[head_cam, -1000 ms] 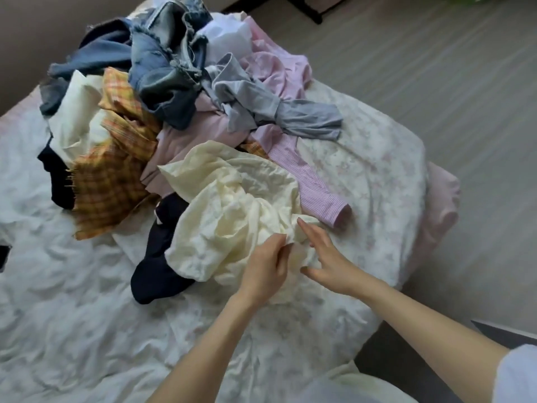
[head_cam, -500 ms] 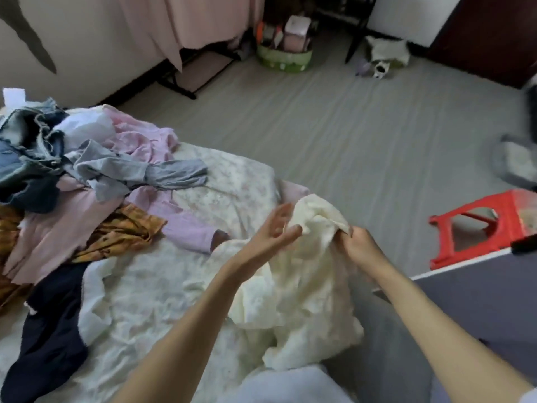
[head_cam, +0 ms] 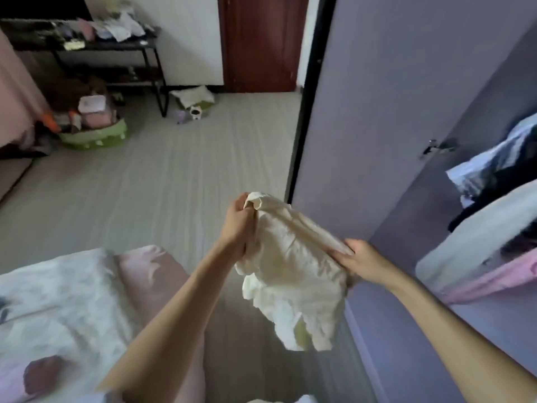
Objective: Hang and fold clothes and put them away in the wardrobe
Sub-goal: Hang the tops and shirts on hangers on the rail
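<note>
Wardrobe (head_cam: 406, 117) fills my right side, its door open, folded clothes (head_cam: 476, 251) stacked at the shelf's front edge. Bed (head_cam: 58, 292) sits lower left. Between them, in mid-air over the floor, I hold the cream garment (head_cam: 293, 274): left hand (head_cam: 236, 225) bunched on its top corner, right hand (head_cam: 363, 260) pinching the far edge. I judge it light, limp, crumply; best held by seams or shoulders, spread taut.

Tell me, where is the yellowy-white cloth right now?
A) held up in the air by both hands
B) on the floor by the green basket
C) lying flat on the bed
A: the left hand and right hand each grip an edge of the cream garment, which hangs above the floor.
</note>
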`<act>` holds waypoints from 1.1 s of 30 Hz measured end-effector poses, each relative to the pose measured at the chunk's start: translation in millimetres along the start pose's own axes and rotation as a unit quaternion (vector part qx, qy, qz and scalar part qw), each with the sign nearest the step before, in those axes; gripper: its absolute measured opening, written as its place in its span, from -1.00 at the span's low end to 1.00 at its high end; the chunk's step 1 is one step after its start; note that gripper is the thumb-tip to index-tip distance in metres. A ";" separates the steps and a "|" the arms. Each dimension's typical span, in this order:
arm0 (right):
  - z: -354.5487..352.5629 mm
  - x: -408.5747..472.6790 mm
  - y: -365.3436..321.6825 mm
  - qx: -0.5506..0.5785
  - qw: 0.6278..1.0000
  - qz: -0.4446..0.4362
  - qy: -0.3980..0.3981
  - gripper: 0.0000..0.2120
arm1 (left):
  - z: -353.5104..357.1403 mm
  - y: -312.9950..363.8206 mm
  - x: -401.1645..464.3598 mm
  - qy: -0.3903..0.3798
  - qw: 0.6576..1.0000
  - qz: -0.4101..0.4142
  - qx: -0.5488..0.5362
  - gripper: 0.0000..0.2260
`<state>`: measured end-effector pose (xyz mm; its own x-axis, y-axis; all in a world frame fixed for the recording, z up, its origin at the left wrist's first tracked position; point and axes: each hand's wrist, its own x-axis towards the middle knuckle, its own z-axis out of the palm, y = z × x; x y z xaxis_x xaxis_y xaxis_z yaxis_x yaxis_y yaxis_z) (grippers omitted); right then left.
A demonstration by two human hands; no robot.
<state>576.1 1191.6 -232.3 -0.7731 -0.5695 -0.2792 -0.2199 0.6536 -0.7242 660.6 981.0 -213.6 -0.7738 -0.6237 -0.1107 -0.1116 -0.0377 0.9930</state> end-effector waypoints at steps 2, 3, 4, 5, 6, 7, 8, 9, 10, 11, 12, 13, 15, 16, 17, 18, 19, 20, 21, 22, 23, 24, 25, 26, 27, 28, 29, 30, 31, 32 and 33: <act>-32.2 -8.2 25.9 -0.054 0.998 0.030 0.012 -0.81 | 39.1 8.1 2.4 -0.008 1.000 0.014 0.000 -0.67; -45.1 -10.5 35.8 -0.094 0.995 0.035 0.026 -0.80 | 52.3 10.7 2.2 -0.005 1.000 0.016 -0.015 -0.68; -61.1 -14.6 49.9 -0.133 0.989 0.052 0.049 -0.78 | 68.9 12.4 1.5 -0.004 1.000 0.011 -0.029 -0.69; -75.2 -19.9 62.4 -0.160 0.982 0.069 0.076 -0.74 | 82.8 12.3 1.1 -0.003 0.999 0.002 -0.044 -0.69; -84.9 -23.0 75.1 -0.179 0.975 0.088 0.103 -0.72 | 91.0 11.7 0.7 -0.003 0.999 -0.005 -0.052 -0.69; -96.3 -26.8 89.8 -0.182 0.969 0.105 0.132 -0.73 | 102.0 12.8 1.2 -0.010 0.999 -0.014 -0.051 -0.69; -103.4 -29.7 102.3 -0.180 0.963 0.116 0.160 -0.74 | 107.8 13.5 0.1 -0.021 0.998 -0.019 -0.047 -0.69; -116.8 -33.7 115.6 -0.170 0.957 0.128 0.199 -0.76 | 123.4 19.0 2.2 -0.046 0.998 -0.022 -0.040 -0.68; -119.7 -34.5 122.5 -0.164 0.953 0.128 0.221 -0.77 | 126.4 19.6 2.6 -0.058 0.997 -0.028 -0.040 -0.67; -124.0 -35.3 127.6 -0.153 0.949 0.127 0.246 -0.76 | 132.8 23.0 3.6 -0.079 0.995 -0.034 -0.041 -0.66; -128.3 -39.2 134.4 -0.128 0.943 0.133 0.275 -0.76 | 145.8 24.9 6.3 -0.118 0.991 -0.041 -0.037 -0.65; -128.5 -41.2 137.9 -0.099 0.943 0.128 0.290 -0.75 | 155.4 26.0 8.2 -0.152 0.986 -0.051 -0.037 -0.64; -118.6 -52.8 142.3 -0.029 0.953 0.114 0.280 -0.62 | 182.6 29.3 11.9 -0.231 0.970 -0.063 -0.037 -0.71; -111.2 -57.6 139.1 0.019 0.963 0.103 0.248 -0.55 | 193.9 31.0 12.9 -0.257 0.963 -0.070 -0.045 -0.78; -107.7 -66.0 134.8 0.092 0.967 0.096 0.216 -0.50 | 212.8 37.4 14.2 -0.292 0.951 -0.083 -0.053 -0.83; -102.8 -71.1 126.8 0.164 0.969 0.082 0.165 -0.47 | 225.0 41.4 14.8 -0.307 0.944 -0.097 -0.067 -0.86; -100.5 -77.3 119.3 0.224 0.964 0.058 0.129 -0.44 | 238.6 46.7 14.5 -0.323 0.935 -0.117 -0.085 -0.86; -101.2 -82.8 113.3 0.271 0.955 0.037 0.111 -0.40 | 252.4 52.4 14.4 -0.343 0.924 -0.136 -0.102 -0.87; -103.3 -87.6 107.1 0.316 0.943 0.018 0.101 -0.37 | 263.2 57.8 12.5 -0.364 0.909 -0.159 -0.125 -0.89; -107.7 -92.1 100.2 0.348 0.932 0.005 0.101 -0.38 | 272.1 62.3 9.6 -0.386 0.895 -0.175 -0.136 -0.91; -111.7 -95.0 93.1 0.361 0.926 -0.003 0.110 -0.43 | 279.5 66.3 7.0 -0.403 0.885 -0.186 -0.141 -0.91; -113.8 -93.9 88.3 0.349 0.927 0.005 0.136 -0.52 | 284.3 70.3 3.5 -0.414 0.880 -0.186 -0.138 -0.90; -116.0 -90.8 83.5 0.321 0.928 0.026 0.186 -0.64 | 288.9 73.3 0.3 -0.422 0.876 -0.187 -0.138 -0.88; -119.1 -85.5 81.7 0.287 0.922 0.057 0.254 -0.75 | 292.5 76.8 -3.2 -0.428 0.873 -0.187 -0.139 -0.87; -122.5 -80.7 82.8 0.261 0.907 0.091 0.319 -0.82 | 295.4 79.0 -4.9 -0.437 0.869 -0.184 -0.142 -0.86; -126.4 -77.4 86.1 0.255 0.886 0.125 0.366 -0.83 | 297.1 81.4 -6.5 -0.451 0.864 -0.175 -0.141 -0.85; -129.8 -75.9 88.6 0.264 0.869 0.151 0.390 -0.79 | 297.9 82.1 -5.5 -0.466 0.858 -0.168 -0.138 -0.85; -134.2 -75.2 89.6 0.283 0.855 0.167 0.402 -0.75 | 297.4 80.8 -2.9 -0.477 0.855 -0.159 -0.129 -0.87; -139.5 -75.5 92.6 0.308 0.838 0.175 0.414 -0.75 | 297.1 77.0 0.3 -0.483 0.856 -0.149 -0.110 -0.88; -145.0 -76.9 89.1 0.339 0.819 0.176 0.429 -0.80 | 295.5 71.5 2.9 -0.483 0.860 -0.141 -0.084 -0.85; -150.6 -79.0 86.3 0.370 0.797 0.178 0.443 -0.84 | 294.3 63.4 5.5 -0.479 0.866 -0.130 -0.055 -0.77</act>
<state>528.6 1368.0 -177.8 -0.8965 0.3772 -0.2322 0.2649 0.0363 -0.9636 465.8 1205.1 -163.2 -0.8994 0.3500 -0.2619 -0.3408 -0.1862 0.9215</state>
